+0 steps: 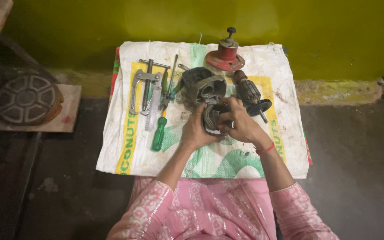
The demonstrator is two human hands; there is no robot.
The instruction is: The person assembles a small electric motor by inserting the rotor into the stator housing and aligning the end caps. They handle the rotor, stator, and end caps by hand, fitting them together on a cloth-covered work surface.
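My left hand (195,131) and my right hand (241,123) together grip a dark, round metal motor part (210,116) just above a white woven sack (201,160) spread on the floor. Directly behind that part lies a grey motor housing (203,84). A wound armature with a black fan (250,95) rests to the right of my right hand. A red round cap with a knob (225,55) stands at the sack's far edge.
Left of my hands lie a green-handled screwdriver (158,133), a metal gear puller (144,86), a hacksaw blade and another screwdriver. A ribbed round metal cover (26,98) sits on a board at far left. A yellow-green wall runs behind.
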